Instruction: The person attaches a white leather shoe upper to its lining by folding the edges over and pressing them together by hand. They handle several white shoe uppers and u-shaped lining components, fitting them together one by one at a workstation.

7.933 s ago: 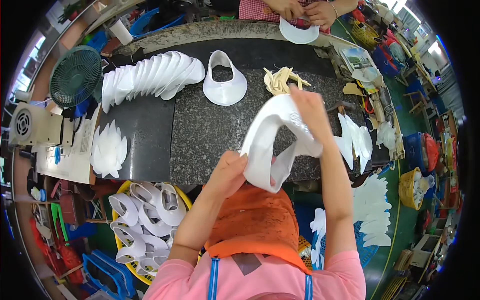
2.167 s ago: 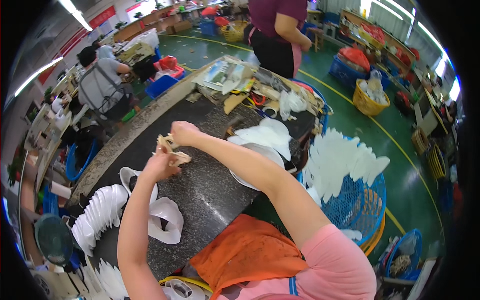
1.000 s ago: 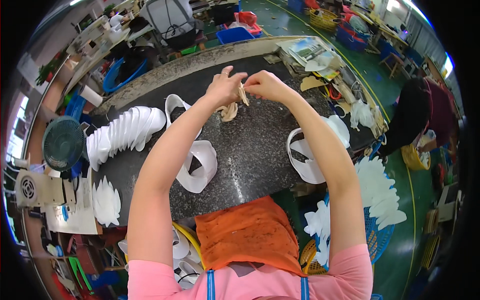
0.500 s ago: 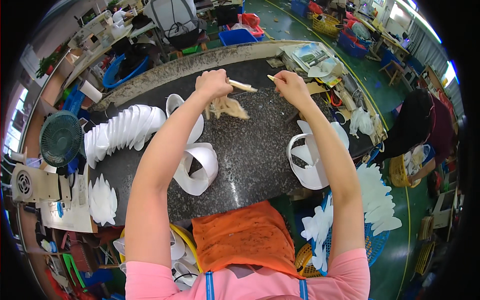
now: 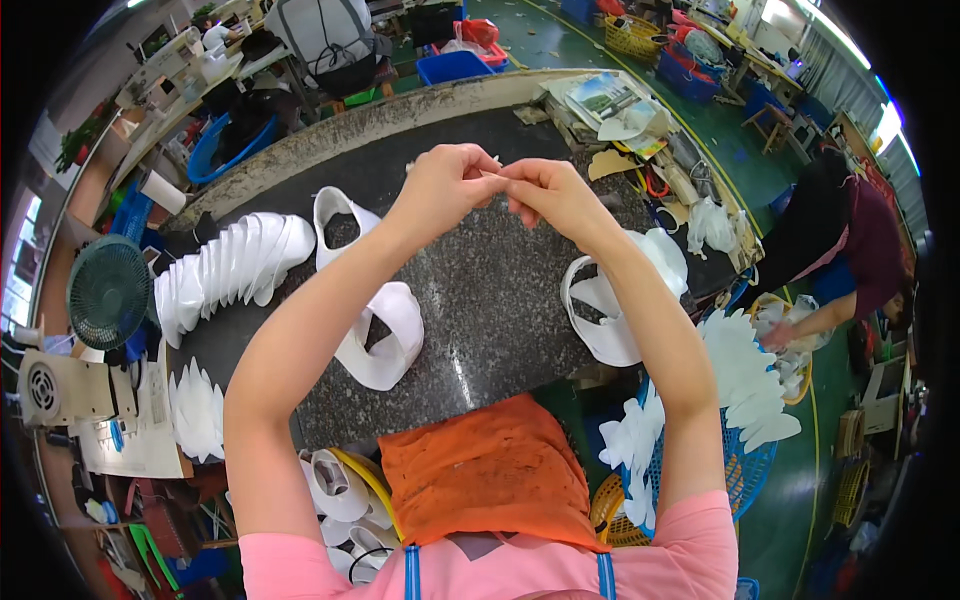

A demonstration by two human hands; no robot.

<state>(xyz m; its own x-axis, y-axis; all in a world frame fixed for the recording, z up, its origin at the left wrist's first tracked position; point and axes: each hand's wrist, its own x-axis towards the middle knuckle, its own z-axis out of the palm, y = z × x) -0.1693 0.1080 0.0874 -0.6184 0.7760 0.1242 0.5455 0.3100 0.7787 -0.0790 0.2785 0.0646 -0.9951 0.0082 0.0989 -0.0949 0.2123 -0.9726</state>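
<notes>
- Head view: your left hand and right hand pinch a small pale strip together above the dark stone table.
- Keep fingertips close; a slack grip could let it slip.
- White curved pieces lie below.

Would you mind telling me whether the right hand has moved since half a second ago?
Yes. The right hand has swung left, away from the papers at the table's far right, and now meets the left hand above the dark tabletop.
</notes>
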